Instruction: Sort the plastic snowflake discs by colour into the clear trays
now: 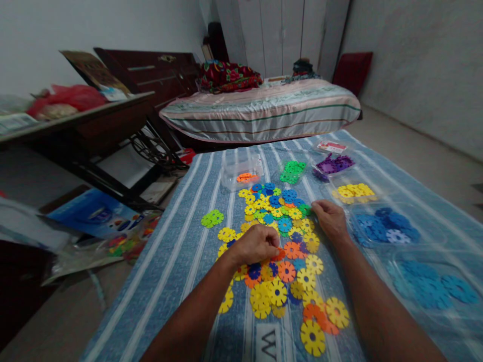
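A loose spread of notched plastic flower discs (313, 338), mostly yellow with orange, blue and green ones, covers the middle of the striped cloth. My left hand (258, 245) is over the middle of the spread, its fingers pinched on an orange disc (279, 254). At the right edge of the spread, my right hand (330, 217) has its thumb and fingertips closed at a green disc (305, 210). Several light green discs (212, 218) lie apart to the left.
Clear plastic boxes hold sorted discs: orange (247, 177), green (292, 172), purple (334, 164), yellow (355, 192), dark blue (388, 226) and light blue (422, 284). Beyond the cloth-covered table (158, 281) stands a bed (260, 113). A sewing-machine table (86, 120) is at left.
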### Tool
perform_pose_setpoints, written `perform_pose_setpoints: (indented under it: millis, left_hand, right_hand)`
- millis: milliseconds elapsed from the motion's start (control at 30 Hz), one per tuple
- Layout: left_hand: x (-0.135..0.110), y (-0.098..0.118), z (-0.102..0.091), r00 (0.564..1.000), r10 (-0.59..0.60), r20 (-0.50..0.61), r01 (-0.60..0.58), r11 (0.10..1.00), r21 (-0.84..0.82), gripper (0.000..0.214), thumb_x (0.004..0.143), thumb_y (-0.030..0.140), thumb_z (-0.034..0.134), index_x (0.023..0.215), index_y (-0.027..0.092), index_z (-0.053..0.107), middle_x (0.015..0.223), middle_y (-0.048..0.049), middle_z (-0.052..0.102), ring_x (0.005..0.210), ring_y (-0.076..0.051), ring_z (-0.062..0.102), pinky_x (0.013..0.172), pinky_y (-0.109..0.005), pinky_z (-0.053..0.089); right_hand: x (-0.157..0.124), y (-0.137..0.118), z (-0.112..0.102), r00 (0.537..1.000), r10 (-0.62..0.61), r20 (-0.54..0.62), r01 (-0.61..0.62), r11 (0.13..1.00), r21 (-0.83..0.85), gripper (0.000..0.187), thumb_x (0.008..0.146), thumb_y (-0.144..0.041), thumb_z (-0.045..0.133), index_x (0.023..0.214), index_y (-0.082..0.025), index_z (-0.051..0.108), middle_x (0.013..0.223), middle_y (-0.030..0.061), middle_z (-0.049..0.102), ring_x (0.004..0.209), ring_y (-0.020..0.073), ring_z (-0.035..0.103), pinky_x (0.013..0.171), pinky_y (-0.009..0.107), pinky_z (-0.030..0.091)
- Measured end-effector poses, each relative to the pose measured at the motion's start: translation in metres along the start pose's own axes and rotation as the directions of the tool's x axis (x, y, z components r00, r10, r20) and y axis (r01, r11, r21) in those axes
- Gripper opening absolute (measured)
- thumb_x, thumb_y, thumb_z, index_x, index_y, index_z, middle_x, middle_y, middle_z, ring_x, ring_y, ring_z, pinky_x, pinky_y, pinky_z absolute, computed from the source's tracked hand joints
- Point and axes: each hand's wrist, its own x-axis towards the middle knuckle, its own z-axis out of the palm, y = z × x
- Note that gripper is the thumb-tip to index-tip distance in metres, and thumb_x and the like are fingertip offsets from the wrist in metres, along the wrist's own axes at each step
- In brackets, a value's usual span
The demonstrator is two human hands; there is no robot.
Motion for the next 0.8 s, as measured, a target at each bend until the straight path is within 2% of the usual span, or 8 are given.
perform_pose_setpoints:
  millis: [133,233,300,367,467,533,600,800]
  left_hand:
    - [0.005,-0.012,-0.008,0.987,-0.107,-0.121,0.07,0.958,-0.278,0.015,0.062,0.025,0.071,0.064,0.015,0.059,0.049,0.0055,0.054,0.044,-0.007,0.047,0.045,-0.018,0.033]
    - [0.017,-0.014,-0.021,0.93,-0.26,-0.262,0.114,0.878,-0.465,0.02,0.063,0.026,0.075,0.068,0.015,0.059,0.047,0.0046,0.056,0.039,-0.007,0.047,0.04,-0.016,0.033]
    - [0.028,-0.009,-0.037,0.867,-0.324,-0.379,0.026,0.788,-0.615,0.019,0.064,0.02,0.075,0.07,0.015,0.058,0.049,0.0037,0.058,0.04,-0.007,0.051,0.041,-0.015,0.038]
    - [0.04,0.001,-0.054,0.799,-0.328,-0.505,-0.182,0.668,-0.722,0.015,0.065,0.011,0.071,0.073,0.015,0.058,0.057,0.0015,0.064,0.05,-0.009,0.061,0.05,-0.016,0.048]
    - [0.054,0.014,-0.072,0.748,-0.329,-0.576,-0.352,0.539,-0.765,0.014,0.067,0.005,0.065,0.075,0.014,0.057,0.068,-0.004,0.07,0.065,-0.011,0.069,0.063,-0.019,0.055]
    - [0.058,0.015,-0.07,0.754,-0.347,-0.557,-0.31,0.56,-0.768,0.012,0.068,0.008,0.065,0.076,0.014,0.057,0.068,-0.0051,0.071,0.063,-0.012,0.069,0.06,-0.02,0.055]
    - [0.057,0.01,-0.057,0.787,-0.343,-0.512,-0.198,0.646,-0.737,0.012,0.069,0.014,0.067,0.077,0.014,0.059,0.067,-0.0041,0.07,0.057,-0.011,0.066,0.054,-0.018,0.051]
    - [0.035,-0.008,-0.006,0.946,-0.156,-0.285,0.022,0.906,-0.423,0.017,0.066,0.027,0.072,0.073,0.015,0.06,0.061,0.0,0.065,0.048,-0.009,0.058,0.048,-0.018,0.043]
  right_hand:
    - [0.0,0.002,0.001,1.0,0.006,0.01,-0.006,1.0,0.013,0.036,0.076,-0.051,0.056,0.069,-0.019,0.069,0.063,0.0021,0.063,0.064,0.0186,0.055,0.063,0.03,0.039]
    - [0.0,0.003,0.001,1.0,0.007,0.018,-0.008,1.0,0.012,0.036,0.076,-0.051,0.055,0.07,-0.019,0.069,0.064,0.0023,0.064,0.064,0.0189,0.055,0.064,0.03,0.039]
    - [0.001,0.003,0.001,1.0,0.009,0.019,-0.009,1.0,0.009,0.035,0.076,-0.05,0.055,0.07,-0.019,0.068,0.064,0.0021,0.063,0.064,0.0188,0.055,0.064,0.03,0.04]
    - [0.001,0.004,0.001,1.0,0.012,0.02,-0.012,1.0,0.008,0.035,0.077,-0.05,0.055,0.07,-0.019,0.068,0.064,0.0021,0.064,0.064,0.0188,0.056,0.064,0.03,0.04]
    - [0.001,0.005,0.002,1.0,0.019,0.018,-0.019,1.0,0.004,0.036,0.077,-0.051,0.055,0.071,-0.018,0.069,0.064,0.0022,0.064,0.064,0.0189,0.056,0.064,0.03,0.04]
    - [0.001,0.005,0.003,1.0,0.016,0.015,-0.016,1.0,0.005,0.036,0.077,-0.051,0.055,0.071,-0.018,0.069,0.064,0.0024,0.065,0.064,0.0189,0.056,0.063,0.03,0.04]
    - [0.001,0.006,0.003,1.0,0.004,0.008,-0.004,1.0,0.006,0.036,0.077,-0.051,0.056,0.071,-0.018,0.07,0.064,0.0025,0.065,0.064,0.0188,0.056,0.062,0.03,0.04]
    - [0.002,0.009,0.002,1.0,-0.004,0.006,0.004,1.0,0.003,0.035,0.078,-0.051,0.056,0.072,-0.019,0.07,0.064,0.0013,0.064,0.063,0.0175,0.056,0.063,0.029,0.04]
